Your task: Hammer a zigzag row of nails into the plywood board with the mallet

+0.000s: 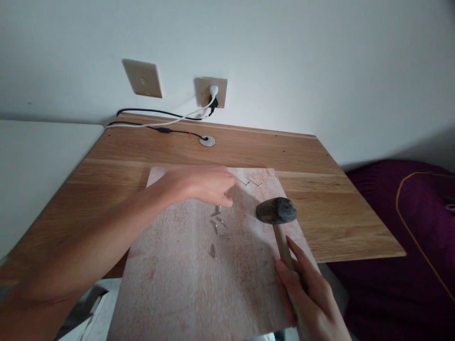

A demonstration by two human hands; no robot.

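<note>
My left hand [209,183] reaches across the pale, reddish-streaked board [177,284] near its far edge. Its fingers are bent and pressed together; whatever they may hold is hidden. In my right hand [313,293] is a hammer [276,211], gripped by its wooden handle, with its dark head raised over the right part of the board. Two nails [256,183] are just right of my left hand. Several more nails [217,229] lie or stand in the middle of the board, nearer to me; which ones are upright I cannot tell.
Under the board is a wooden desk [341,213]. Black and white cables [163,124] run along its back to a wall socket [221,94] and a round cable hole [207,140]. A wall switch [142,78] is at left. Purple fabric [373,203] with a yellow cord lies at right.
</note>
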